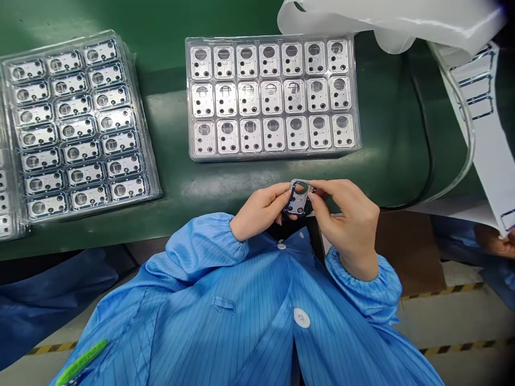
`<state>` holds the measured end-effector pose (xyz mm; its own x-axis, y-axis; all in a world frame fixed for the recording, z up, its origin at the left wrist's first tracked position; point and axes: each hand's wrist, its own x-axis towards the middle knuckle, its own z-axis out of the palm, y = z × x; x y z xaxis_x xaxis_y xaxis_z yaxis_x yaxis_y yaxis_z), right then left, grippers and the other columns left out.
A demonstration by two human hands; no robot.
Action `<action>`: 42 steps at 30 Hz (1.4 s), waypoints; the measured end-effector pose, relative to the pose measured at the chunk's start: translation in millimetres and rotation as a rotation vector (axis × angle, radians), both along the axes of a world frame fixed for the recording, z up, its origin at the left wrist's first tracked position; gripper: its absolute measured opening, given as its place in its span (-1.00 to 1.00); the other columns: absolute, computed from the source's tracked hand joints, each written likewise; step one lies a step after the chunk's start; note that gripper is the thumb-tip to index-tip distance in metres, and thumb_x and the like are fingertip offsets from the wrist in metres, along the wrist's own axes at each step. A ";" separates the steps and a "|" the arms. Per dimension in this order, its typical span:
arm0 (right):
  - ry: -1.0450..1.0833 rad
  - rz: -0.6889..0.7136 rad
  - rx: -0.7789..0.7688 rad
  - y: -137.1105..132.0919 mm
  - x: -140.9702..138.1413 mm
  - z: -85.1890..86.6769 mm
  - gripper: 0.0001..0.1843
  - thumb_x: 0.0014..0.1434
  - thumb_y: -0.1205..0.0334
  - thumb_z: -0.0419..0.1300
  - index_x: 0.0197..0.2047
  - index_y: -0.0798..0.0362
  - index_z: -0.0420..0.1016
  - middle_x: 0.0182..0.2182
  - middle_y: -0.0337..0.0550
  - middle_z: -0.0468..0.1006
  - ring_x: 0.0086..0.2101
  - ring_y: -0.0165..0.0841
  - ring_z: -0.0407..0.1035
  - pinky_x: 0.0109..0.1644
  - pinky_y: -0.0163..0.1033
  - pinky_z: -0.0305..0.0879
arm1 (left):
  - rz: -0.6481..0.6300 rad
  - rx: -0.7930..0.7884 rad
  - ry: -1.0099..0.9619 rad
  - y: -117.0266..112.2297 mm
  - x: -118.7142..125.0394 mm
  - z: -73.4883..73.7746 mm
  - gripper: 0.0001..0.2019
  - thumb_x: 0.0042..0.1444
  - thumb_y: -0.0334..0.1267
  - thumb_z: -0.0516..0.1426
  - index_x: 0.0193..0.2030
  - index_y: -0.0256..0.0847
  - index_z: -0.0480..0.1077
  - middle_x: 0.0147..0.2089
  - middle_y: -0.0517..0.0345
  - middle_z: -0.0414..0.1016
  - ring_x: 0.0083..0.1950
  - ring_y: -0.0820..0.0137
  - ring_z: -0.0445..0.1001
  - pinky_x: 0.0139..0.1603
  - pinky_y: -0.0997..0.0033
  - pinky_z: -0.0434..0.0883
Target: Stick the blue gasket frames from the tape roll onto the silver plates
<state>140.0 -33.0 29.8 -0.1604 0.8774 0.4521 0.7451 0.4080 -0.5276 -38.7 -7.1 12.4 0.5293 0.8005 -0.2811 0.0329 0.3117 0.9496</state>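
- A dark green workbench top [374,128] runs across the view, above a pale floor [454,321] marked with a black-and-yellow hazard stripe [450,292].
- A clear plastic blister tray [273,156] sits square on the bench, holding silver metal plates [248,98]: three rows of seven, 21 in all.
- A second clear plastic tray [151,177] lies askew to the left, holding 21 silver plates with blue edges [76,128], seven rows of three.
- A third clear tray [14,230] is cut off at the left edge (its count can't be told).
- The person's left hand [259,209] and right hand [346,220] stick out from a blue striped smock [225,321], fingers clamped on the edges of a small dark-rimmed metal plate [298,197], held just over the bench's near edge.
- A co-worker's hand [499,246] shows at the right, below a white strip printed with blue outlines [478,91].
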 end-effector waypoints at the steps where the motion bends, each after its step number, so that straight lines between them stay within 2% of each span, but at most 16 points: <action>1: -0.004 0.001 0.006 -0.1 -0.3 -0.2 -0.79 0.26 0.38 0.17 -0.08 0.04 0.57 -0.31 -0.11 0.60 -0.32 -0.30 0.50 -0.19 -0.17 0.47 | -0.003 0.001 0.000 0.0 -0.3 0.1 -0.61 0.36 -0.18 -0.04 0.18 -0.32 0.40 -0.26 0.07 0.53 -0.36 0.45 0.54 -0.48 0.59 0.38; 5: -0.041 -0.016 0.022 -0.6 -1.5 -0.5 -0.79 0.26 0.38 0.16 -0.08 0.03 0.56 -0.30 -0.11 0.60 -0.31 -0.30 0.50 -0.18 -0.18 0.47 | -0.013 0.003 -0.003 0.5 -1.0 1.2 -0.61 0.36 -0.19 -0.04 0.19 -0.34 0.39 -0.32 0.10 0.52 -0.41 0.49 0.50 -0.46 0.59 0.40; 9: -0.100 -0.023 0.069 -1.1 -2.5 -2.1 -0.79 0.26 0.40 0.16 -0.07 0.05 0.55 -0.30 -0.07 0.61 -0.29 -0.28 0.50 -0.15 -0.17 0.48 | -0.011 -0.003 -0.016 1.0 -0.5 2.2 -0.60 0.35 -0.23 -0.05 0.19 -0.37 0.38 -0.28 0.07 0.52 -0.37 0.47 0.52 -0.47 0.59 0.41; 13: -0.182 -0.026 0.155 -2.2 -3.5 -9.7 -0.76 0.25 0.42 0.18 -0.03 0.08 0.52 -0.26 -0.02 0.62 -0.26 -0.24 0.51 -0.13 -0.15 0.49 | -0.004 -0.018 -0.046 1.3 -0.7 1.9 -0.60 0.35 -0.22 -0.04 0.19 -0.38 0.38 -0.30 0.07 0.51 -0.35 0.45 0.53 -0.48 0.59 0.41; 17: -0.256 -0.076 0.267 -3.7 -5.1 -20.4 -0.64 0.24 0.40 0.21 0.10 0.08 0.44 -0.20 0.02 0.61 -0.24 -0.22 0.52 -0.14 -0.15 0.49 | 0.020 -0.036 -0.083 0.8 -1.7 -0.6 -0.59 0.34 -0.13 0.01 0.17 -0.34 0.41 -0.29 0.06 0.51 -0.31 0.42 0.54 -0.47 0.58 0.42; 20: -0.211 -0.137 0.272 -4.1 -6.0 -23.4 -0.56 0.24 0.33 0.23 0.19 0.04 0.39 -0.10 0.04 0.57 -0.18 -0.21 0.53 -0.09 -0.13 0.49 | 0.037 -0.037 -0.086 0.2 -2.2 -2.6 -0.57 0.33 -0.08 0.03 0.17 -0.33 0.41 -0.25 0.04 0.52 -0.29 0.39 0.55 -0.48 0.57 0.41; 24: 0.024 -0.160 0.127 -4.1 -6.0 -18.8 -0.68 0.27 0.26 0.21 0.10 0.00 0.47 -0.19 -0.06 0.60 -0.27 -0.28 0.51 -0.08 -0.11 0.49 | 0.021 -0.038 -0.095 -0.1 -2.9 -3.0 -0.54 0.31 -0.03 0.04 0.18 -0.31 0.41 -0.26 0.04 0.52 -0.29 0.39 0.55 -0.47 0.57 0.41; 27: 0.262 -0.184 -0.100 -5.0 -5.1 -15.8 -0.80 0.31 0.20 0.17 -0.04 -0.01 0.55 -0.30 -0.16 0.59 -0.39 -0.37 0.47 -0.24 -0.19 0.47 | 0.014 -0.034 -0.090 -0.1 -3.4 -2.7 -0.54 0.31 -0.03 0.05 0.18 -0.31 0.41 -0.27 0.06 0.52 -0.32 0.41 0.53 -0.46 0.56 0.41; 30: 0.484 -0.210 -0.295 -4.8 -4.0 -16.2 -0.81 0.32 0.13 0.17 -0.14 -0.03 0.60 -0.36 -0.22 0.58 -0.48 -0.43 0.41 -0.37 -0.27 0.42 | 0.016 -0.034 -0.083 0.0 -3.2 -2.6 -0.55 0.31 -0.05 0.04 0.19 -0.31 0.41 -0.27 0.06 0.52 -0.31 0.41 0.54 -0.45 0.55 0.42; 32: 0.601 -0.206 -0.371 -3.0 -3.4 -17.4 -0.81 0.30 0.10 0.20 -0.18 -0.04 0.61 -0.41 -0.24 0.57 -0.48 -0.43 0.39 -0.40 -0.29 0.39 | 0.015 -0.032 -0.087 0.1 -2.9 -2.2 -0.56 0.32 -0.06 0.04 0.18 -0.31 0.41 -0.25 0.05 0.53 -0.30 0.40 0.54 -0.45 0.55 0.42; 38: 0.846 -0.120 -0.506 5.3 -1.4 -21.0 -0.81 0.23 0.06 0.27 -0.25 -0.03 0.63 -0.47 -0.27 0.55 -0.54 -0.46 0.34 -0.47 -0.32 0.35 | -0.010 -0.034 -0.089 0.7 -3.3 0.5 -0.55 0.32 -0.06 0.03 0.19 -0.32 0.41 -0.15 0.00 0.54 -0.29 0.41 0.54 -0.44 0.55 0.43; 40: 0.841 -0.117 -0.502 5.5 -0.9 -21.4 -0.81 0.23 0.06 0.27 -0.24 -0.03 0.64 -0.49 -0.27 0.54 -0.55 -0.45 0.34 -0.48 -0.31 0.36 | -0.016 -0.038 -0.084 0.8 -3.8 1.0 -0.54 0.31 -0.04 0.04 0.19 -0.31 0.41 -0.15 0.00 0.54 -0.29 0.40 0.55 -0.44 0.55 0.43; 42: 0.738 -0.132 -0.434 4.0 -0.9 -20.7 -0.81 0.26 0.09 0.24 -0.18 -0.04 0.63 -0.45 -0.26 0.56 -0.53 -0.44 0.37 -0.46 -0.29 0.38 | -0.016 -0.034 -0.079 0.8 -4.3 1.0 -0.53 0.32 -0.03 0.04 0.19 -0.31 0.40 -0.16 0.00 0.54 -0.29 0.40 0.55 -0.45 0.55 0.42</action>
<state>139.2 -29.0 9.2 0.1578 0.9873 0.0209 0.1775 -0.0075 -0.9841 -43.0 -6.3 13.4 0.5636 0.7824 -0.2649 -0.0370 0.3442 0.9382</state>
